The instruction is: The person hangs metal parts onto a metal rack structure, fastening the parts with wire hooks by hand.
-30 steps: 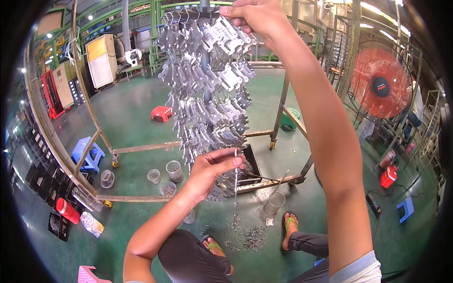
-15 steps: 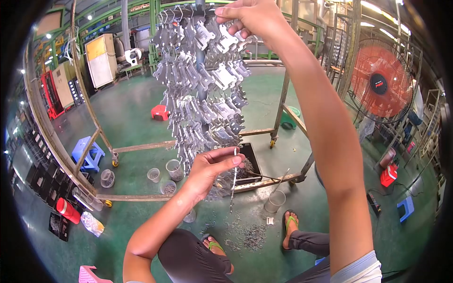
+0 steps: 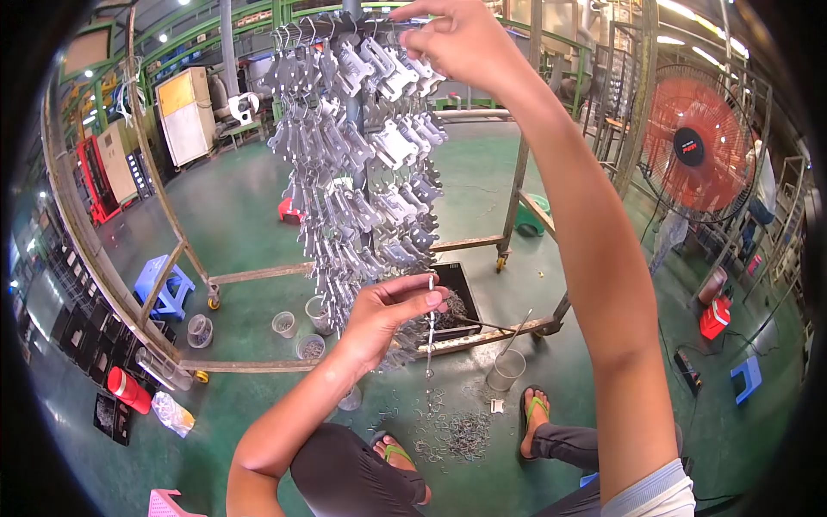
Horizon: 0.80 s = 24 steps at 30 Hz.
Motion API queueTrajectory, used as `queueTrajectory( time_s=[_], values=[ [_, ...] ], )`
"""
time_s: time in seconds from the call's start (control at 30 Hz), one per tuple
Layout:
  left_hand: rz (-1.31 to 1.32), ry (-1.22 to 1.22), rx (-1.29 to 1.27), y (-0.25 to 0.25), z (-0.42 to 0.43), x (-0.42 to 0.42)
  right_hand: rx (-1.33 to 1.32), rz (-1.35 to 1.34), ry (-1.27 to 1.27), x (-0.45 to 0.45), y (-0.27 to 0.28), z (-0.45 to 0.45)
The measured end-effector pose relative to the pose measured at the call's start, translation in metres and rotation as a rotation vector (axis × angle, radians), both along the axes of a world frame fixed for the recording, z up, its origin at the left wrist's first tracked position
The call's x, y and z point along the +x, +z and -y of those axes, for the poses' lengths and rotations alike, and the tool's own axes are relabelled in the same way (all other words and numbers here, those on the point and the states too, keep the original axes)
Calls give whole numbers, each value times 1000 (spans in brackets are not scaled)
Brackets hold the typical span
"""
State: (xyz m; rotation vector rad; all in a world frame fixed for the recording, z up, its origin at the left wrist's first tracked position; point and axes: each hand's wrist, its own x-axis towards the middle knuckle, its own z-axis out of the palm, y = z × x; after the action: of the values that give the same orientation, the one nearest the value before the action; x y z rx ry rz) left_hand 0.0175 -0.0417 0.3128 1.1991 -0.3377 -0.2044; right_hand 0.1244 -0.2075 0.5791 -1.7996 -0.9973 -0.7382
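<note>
From afar, I have left fingers [image 3: 424, 302] pinching a strand [image 3: 431, 340] before the hanging plates [image 3: 394, 146] — likely so it dangles — right fingers [image 3: 417, 40] parted near their top.

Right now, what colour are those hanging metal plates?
Silvery grey; the head view shows the metal plates best.

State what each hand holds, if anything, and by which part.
The left hand pinches a thin strand near its top end. Whether the right hand, by the metal parts, holds anything cannot be told.
</note>
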Motion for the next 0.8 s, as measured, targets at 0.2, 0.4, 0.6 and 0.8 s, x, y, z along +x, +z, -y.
queueTrajectory(
  time_s=[0.2,0.4,0.6,0.8],
  values=[
    [-2,5,8,0,1,0,-114,36,-98,-10,-1,4],
    [-3,-5,-1,0,-1,-1,-29,267,-170,-7,-4,-4],
    [3,-2,-2,-1,-2,1,-121,316,-246,-15,8,-8],
    [4,3,-14,-2,-3,0,-19,468,-359,-38,-22,-10]
  ],
)
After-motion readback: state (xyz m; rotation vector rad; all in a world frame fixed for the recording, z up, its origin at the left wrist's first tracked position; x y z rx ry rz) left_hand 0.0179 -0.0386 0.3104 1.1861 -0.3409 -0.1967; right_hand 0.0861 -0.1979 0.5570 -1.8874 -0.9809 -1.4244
